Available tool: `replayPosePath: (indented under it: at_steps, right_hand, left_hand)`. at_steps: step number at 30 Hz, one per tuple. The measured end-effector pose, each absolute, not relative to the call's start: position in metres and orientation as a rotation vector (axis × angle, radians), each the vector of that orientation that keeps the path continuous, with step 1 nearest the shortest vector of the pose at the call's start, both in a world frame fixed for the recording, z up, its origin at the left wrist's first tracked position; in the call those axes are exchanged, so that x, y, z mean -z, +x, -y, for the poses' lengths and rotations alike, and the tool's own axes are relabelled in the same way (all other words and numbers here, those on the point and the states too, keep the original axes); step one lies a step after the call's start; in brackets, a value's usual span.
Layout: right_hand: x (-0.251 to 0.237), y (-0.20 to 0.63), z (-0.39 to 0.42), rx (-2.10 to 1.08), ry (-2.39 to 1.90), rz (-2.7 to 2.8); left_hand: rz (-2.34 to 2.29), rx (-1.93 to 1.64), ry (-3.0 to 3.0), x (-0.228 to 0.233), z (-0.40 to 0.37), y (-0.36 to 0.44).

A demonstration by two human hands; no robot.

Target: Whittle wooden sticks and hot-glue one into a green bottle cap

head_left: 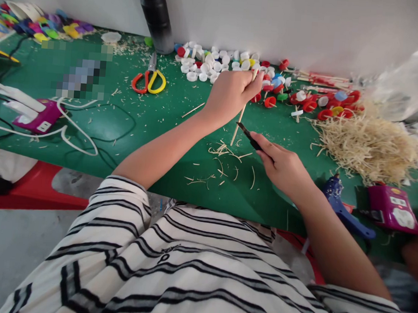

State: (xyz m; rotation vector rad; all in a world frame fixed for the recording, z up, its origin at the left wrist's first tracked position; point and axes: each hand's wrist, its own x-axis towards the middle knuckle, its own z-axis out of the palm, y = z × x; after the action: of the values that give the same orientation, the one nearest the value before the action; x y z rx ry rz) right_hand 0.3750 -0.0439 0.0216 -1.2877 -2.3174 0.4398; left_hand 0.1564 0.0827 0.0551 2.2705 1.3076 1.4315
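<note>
My left hand [232, 93] is closed around a thin wooden stick [239, 122], held upright and a little tilted over the green table [124, 126]. My right hand [282, 164] grips a small black-bladed knife [248, 135]; its tip touches the lower part of the stick. Thin wood shavings [223, 160] lie scattered on the table under the stick. White bottle caps [209, 62] and red caps on sticks [307, 101] lie behind my left hand.
A heap of wood shavings [369, 145] sits at the right, with a blue glue gun [339, 205] and a purple power strip [393, 207] near the front edge. Red and yellow scissors [149, 79], a black bottle [155, 12], white cables [69, 136] and another purple strip [40, 116] lie at the left.
</note>
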Motion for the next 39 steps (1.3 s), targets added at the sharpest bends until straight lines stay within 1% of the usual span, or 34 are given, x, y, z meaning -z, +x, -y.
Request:
replayPosePath:
  at_steps: [3, 9, 15, 21, 29, 39]
  right_hand:
    - [-0.025, 0.373, 0.045, -0.419, -1.324, 2.329]
    - [-0.031, 0.362, 0.04, -0.308, -1.358, 2.372]
    - [-0.027, 0.36, 0.038, -0.326, -1.342, 2.369]
    - [-0.023, 0.368, 0.046, -0.35, -1.359, 2.35]
    - [-0.028, 0.363, 0.042, -0.314, -1.36, 2.367]
    - [-0.026, 0.362, 0.042, -0.36, -1.361, 2.35]
  left_hand:
    - [-1.359, -1.41, 2.301, -0.053, -0.08, 0.159]
    - [-1.256, -1.551, 2.268, -0.048, -0.081, 0.163]
    - [-1.296, -1.597, 2.229, -0.052, -0.082, 0.156]
    - [-1.372, -1.553, 2.225, -0.054, -0.079, 0.153]
    - [-1.207, -1.627, 2.27, -0.043, -0.087, 0.166]
    - [-1.303, -1.51, 2.275, -0.047, -0.088, 0.158]
